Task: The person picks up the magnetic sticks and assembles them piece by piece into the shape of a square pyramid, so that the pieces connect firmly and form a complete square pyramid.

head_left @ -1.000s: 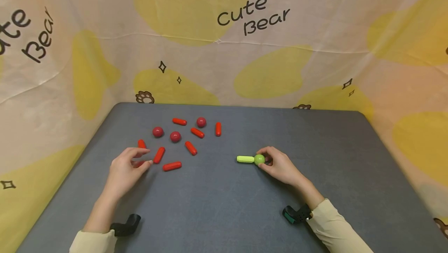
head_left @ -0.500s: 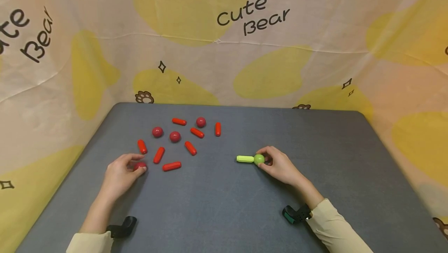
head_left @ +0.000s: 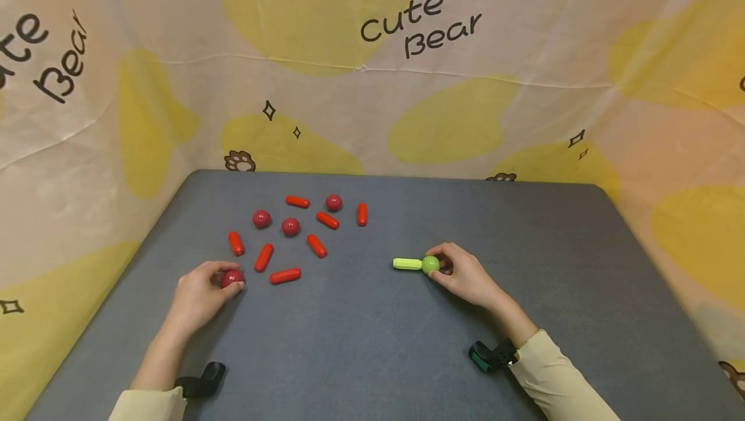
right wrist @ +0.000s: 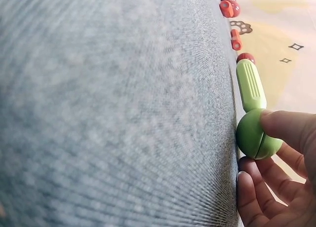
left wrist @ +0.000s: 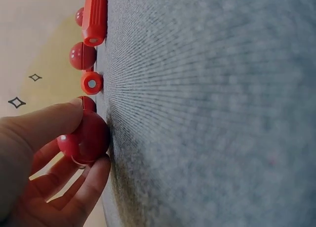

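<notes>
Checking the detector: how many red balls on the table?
4. Three lie loose among the red sticks: red ball one, red ball two, red ball three. The left hand pinches the fourth ball. None looks hidden.

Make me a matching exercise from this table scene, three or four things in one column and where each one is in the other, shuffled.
Things:
1. red ball
2. green ball
3. green stick
4. red sticks

Places:
A. lying flat, end against the green ball
B. in the left hand's grip
C. scattered loose at the table's far left
D. in the right hand's grip

Pairs: 1-B, 2-D, 3-A, 4-C
</notes>
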Demonstrator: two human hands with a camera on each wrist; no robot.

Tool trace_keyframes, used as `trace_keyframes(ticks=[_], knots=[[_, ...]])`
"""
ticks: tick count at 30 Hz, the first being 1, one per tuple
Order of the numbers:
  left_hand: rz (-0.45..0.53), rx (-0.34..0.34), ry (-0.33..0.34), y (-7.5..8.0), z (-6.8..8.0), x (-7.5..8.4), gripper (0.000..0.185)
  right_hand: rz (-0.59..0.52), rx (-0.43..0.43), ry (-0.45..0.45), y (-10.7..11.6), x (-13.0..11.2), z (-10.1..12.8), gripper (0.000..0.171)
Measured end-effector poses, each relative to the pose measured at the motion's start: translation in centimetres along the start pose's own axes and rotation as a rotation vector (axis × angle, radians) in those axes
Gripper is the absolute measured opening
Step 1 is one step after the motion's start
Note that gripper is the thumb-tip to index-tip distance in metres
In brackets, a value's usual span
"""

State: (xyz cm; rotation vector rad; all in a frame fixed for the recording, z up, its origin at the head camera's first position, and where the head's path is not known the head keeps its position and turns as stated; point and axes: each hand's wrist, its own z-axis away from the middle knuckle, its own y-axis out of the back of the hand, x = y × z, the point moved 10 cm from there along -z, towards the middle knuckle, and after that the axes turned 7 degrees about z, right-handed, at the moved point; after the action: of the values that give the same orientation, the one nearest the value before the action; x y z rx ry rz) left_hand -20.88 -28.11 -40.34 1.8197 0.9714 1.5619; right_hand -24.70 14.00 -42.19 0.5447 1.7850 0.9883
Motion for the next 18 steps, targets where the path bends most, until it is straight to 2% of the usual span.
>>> trace_keyframes(ticks=[5,8,13,18], knots=[[0.049,0.014,0.000,0.2,-0.1,-0.1,0.034,-0.002,-0.014,-0.020,-0.1,0.2,0.0,0.031],[0.098,0.016,0.008,0.4,-0.2,0.4,0.035,0.002,-0.020,-0.028,0.0,0.2,0.0,0.031],[0.164,0.021,-0.006,0.4,-0.5,2.2,0.035,0.000,-0.029,-0.029,-0.1,0.2,0.0,0.031],[0.206,0.020,-0.029,-0.4,-0.9,4.2,0.033,-0.005,-0.023,-0.028,0.0,0.1,0.0,0.031]])
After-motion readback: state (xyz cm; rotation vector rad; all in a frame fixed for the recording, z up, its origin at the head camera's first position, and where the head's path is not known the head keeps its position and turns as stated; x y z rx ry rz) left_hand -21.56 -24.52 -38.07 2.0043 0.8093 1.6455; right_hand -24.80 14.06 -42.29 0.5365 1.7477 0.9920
